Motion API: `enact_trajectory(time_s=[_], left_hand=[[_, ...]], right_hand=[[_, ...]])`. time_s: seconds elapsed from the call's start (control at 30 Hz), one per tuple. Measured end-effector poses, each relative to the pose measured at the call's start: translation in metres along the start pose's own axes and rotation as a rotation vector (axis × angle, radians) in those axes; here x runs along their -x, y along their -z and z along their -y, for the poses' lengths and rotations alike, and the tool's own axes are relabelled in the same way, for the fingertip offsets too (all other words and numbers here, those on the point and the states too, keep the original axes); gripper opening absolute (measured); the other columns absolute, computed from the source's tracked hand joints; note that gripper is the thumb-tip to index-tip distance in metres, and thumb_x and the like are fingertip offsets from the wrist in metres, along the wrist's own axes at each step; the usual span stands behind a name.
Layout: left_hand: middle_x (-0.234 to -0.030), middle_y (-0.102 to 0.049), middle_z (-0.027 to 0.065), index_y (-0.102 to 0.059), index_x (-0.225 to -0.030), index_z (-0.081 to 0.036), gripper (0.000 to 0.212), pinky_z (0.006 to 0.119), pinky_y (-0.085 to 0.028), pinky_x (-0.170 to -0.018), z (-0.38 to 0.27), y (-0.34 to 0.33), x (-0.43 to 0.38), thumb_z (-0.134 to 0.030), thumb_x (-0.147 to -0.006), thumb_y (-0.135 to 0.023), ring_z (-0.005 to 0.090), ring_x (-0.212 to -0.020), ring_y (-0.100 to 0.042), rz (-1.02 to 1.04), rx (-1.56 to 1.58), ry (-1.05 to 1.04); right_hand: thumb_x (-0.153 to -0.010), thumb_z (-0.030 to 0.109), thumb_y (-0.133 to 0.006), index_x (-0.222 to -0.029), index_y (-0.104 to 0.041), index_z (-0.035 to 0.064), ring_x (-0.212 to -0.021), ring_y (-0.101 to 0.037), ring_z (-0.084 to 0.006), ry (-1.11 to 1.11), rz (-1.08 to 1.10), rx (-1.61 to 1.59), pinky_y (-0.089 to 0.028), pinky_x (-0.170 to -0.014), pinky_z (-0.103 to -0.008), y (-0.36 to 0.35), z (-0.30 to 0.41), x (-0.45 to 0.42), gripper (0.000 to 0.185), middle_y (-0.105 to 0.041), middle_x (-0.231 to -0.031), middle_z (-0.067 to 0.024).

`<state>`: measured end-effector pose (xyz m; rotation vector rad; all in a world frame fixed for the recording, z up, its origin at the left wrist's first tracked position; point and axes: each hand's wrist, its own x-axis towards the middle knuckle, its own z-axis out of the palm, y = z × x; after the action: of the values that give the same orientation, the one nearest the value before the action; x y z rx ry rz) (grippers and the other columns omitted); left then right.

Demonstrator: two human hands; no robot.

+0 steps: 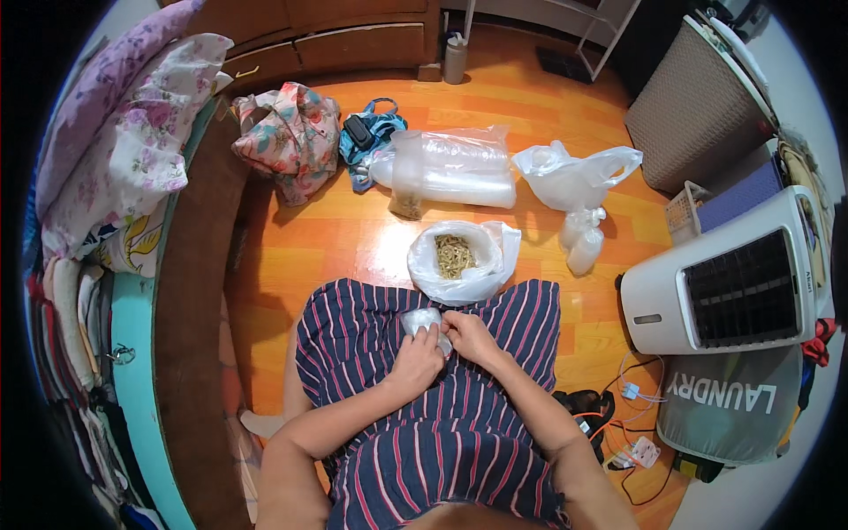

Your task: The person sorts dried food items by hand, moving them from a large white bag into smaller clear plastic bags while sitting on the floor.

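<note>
Over the striped cloth on my lap, my left hand point(420, 358) lies on a small clear plastic bag point(421, 320), its fingers gripping the lower part. My right hand point(468, 336) pinches the same plastic at its right side with thumb and forefinger. What the bag holds is too small to tell. Just beyond my knees, an open white plastic bag point(428, 278) holds many small brownish-green dried pieces point(454, 257). Farther off lie a roll of clear plastic bags point(464, 187) and a small clear bag with brown contents point(405, 205).
Ahead to the right stand a knotted white plastic bag point(563, 179) and small filled clear bags point(584, 245). A floral cloth bundle point(291, 139) and a blue bag point(391, 124) lie ahead left. An air cooler point(719, 285), cables and a laundry basket point(729, 411) are at right.
</note>
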<state>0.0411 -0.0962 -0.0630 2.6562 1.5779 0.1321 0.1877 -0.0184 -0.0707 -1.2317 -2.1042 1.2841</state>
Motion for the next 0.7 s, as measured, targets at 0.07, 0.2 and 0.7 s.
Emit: enact_trajectory(time_s=[0.07,0.2,0.7], left_hand=[[-0.116,-0.053,0.0188,-0.066,-0.078,0.001,0.02,0.038,-0.041,-0.074,0.003,0.007,-0.001,-0.015,-0.071,-0.058,0.0286,-0.101,-0.05,-0.025,0.028,0.008],[-0.108,-0.056,0.0128,-0.066,-0.076,-0.001,0.015,0.037,-0.041,-0.076,0.013,0.02,-0.005,-0.013,-0.067,-0.063,0.0273,-0.1,-0.05,0.039,0.313,0.08],[-0.073,-0.06,0.0103,-0.058,-0.068,-0.002,0.008,0.036,-0.046,-0.067,0.036,0.04,-0.001,0.0,-0.065,-0.065,0.0282,-0.072,-0.057,-0.115,0.774,0.327]], right_hand=[[-0.075,0.0,-0.055,-0.082,-0.056,-0.0003,-0.073,-0.062,-0.0336,-0.006,0.001,-0.018,-0.047,-0.065,-0.0379,0.0,-0.002,0.003,0.007,-0.061,-0.075,-0.0182],[-0.074,0.0,-0.054,-0.082,-0.061,0.0014,-0.077,-0.061,-0.0336,0.036,0.037,0.009,-0.048,-0.069,-0.0395,-0.002,-0.003,0.005,0.011,-0.062,-0.077,-0.0175],[-0.074,0.018,-0.07,-0.092,-0.061,0.001,-0.092,-0.056,-0.0284,0.258,0.243,-0.051,-0.044,-0.083,-0.0367,0.005,0.022,0.012,0.026,-0.059,-0.096,-0.0126]])
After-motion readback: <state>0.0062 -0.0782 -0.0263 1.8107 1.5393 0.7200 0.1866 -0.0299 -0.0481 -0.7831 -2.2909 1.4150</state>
